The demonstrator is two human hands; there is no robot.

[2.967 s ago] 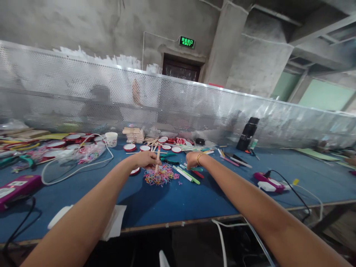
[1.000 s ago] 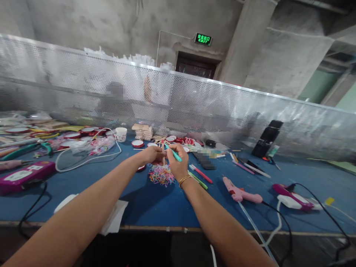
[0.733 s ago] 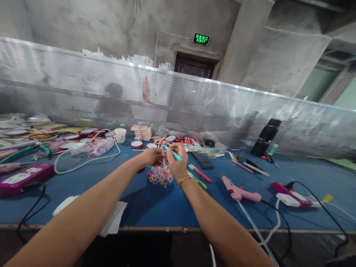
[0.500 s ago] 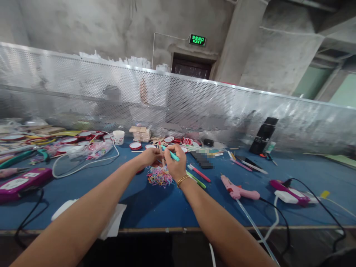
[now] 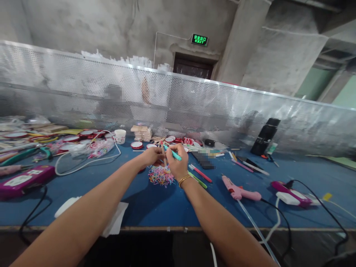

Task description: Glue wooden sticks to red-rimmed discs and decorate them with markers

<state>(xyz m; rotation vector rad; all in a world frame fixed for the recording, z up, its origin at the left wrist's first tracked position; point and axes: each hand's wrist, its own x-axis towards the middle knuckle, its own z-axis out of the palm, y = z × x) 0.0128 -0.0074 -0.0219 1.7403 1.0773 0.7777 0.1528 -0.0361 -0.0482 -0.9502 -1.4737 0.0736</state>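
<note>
My left hand is closed on a flat wooden craft stick, held upright, with a red patch at its top end. In my right hand a teal marker pen is gripped like a writing tool, its front end close to the stick. Whether the tip touches the wood is too small to tell. Below both hands lies a heap of multicoloured small rubber bands. A red marker and a green marker rest just right of my right wrist.
A pink glue gun with a cord lies to the right, near a purple-and-white power strip. Behind my hands stand red-rimmed round pieces, a paper cup and stacked wooden pieces. A perforated metal screen closes the table's back.
The view has shifted slightly, moving everything a little to the right in the picture. Both hands keep their grip on the stick and the marker, with hardly any other movement.
</note>
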